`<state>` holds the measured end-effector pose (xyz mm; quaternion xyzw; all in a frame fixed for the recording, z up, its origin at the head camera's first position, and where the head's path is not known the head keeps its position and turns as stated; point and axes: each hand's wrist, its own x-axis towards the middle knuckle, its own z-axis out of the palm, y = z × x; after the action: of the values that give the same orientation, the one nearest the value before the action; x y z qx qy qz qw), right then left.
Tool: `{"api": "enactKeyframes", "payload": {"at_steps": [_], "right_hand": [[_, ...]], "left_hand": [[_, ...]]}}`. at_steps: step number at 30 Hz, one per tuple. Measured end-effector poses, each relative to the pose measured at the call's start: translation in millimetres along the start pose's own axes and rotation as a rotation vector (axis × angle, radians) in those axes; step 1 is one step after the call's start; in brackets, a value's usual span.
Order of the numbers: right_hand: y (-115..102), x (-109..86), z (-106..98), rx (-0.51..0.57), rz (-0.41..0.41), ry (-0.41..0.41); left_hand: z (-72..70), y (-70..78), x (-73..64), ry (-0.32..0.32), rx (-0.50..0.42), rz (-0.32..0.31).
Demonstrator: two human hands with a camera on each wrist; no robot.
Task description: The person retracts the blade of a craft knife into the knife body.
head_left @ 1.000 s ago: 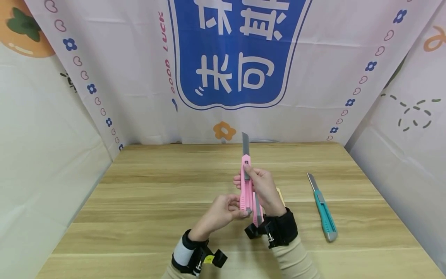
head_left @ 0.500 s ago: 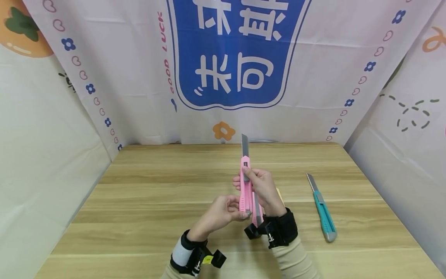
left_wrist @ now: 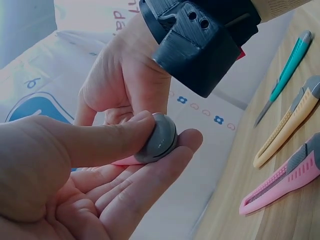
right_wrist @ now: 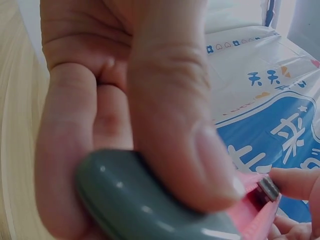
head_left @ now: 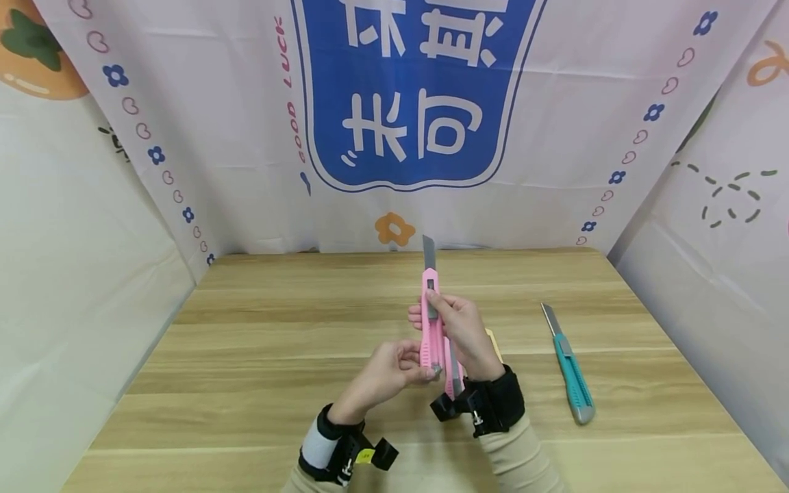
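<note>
A pink utility knife (head_left: 433, 342) is held upright over the table, its grey blade (head_left: 429, 252) extended and pointing away from me. My right hand (head_left: 462, 335) grips its body from the right. In the right wrist view the right thumb (right_wrist: 185, 150) presses on the large grey slider (right_wrist: 125, 195). At the knife's lower end my left hand (head_left: 388, 370) pinches the rounded grey end cap (left_wrist: 157, 140) between thumb and fingers. The left wrist view shows this pinch closely; the blade is hidden there.
A second pink utility knife (left_wrist: 280, 182) and a yellow one (left_wrist: 287, 125) lie on the wooden table (head_left: 246, 383), partly hidden by my right hand in the head view. Farther right lies a teal utility knife (head_left: 573, 380), its blade out. Printed cloth (head_left: 555, 137) hangs behind the table.
Both hands keep the same grip. The knife and hands sit slightly farther up and left, along with a small shift of the head view. The exposed blade looks slightly shorter.
</note>
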<state>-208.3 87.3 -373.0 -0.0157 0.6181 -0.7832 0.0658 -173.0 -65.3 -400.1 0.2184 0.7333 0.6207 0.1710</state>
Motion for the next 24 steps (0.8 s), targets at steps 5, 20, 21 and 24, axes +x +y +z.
{"api": "enactKeyframes", "payload": {"at_steps": [5, 20, 21, 24], "right_hand": [[-1.3, 0.6, 0.7, 0.01, 0.006, -0.011], [2.3, 1.4, 2.6, 0.044, 0.005, 0.003], [2.2, 1.3, 2.6, 0.045, -0.003, -0.002], [1.8, 0.9, 2.4, 0.04, -0.023, -0.017]], "left_hand": [[-0.7, -0.4, 0.7, 0.008, -0.006, 0.004], [-0.7, 0.5, -0.4, 0.004, -0.016, -0.004], [-0.9, 0.6, -0.3, 0.004, -0.013, -0.004], [-1.5, 0.5, -0.5, -0.001, -0.013, -0.003]]}}
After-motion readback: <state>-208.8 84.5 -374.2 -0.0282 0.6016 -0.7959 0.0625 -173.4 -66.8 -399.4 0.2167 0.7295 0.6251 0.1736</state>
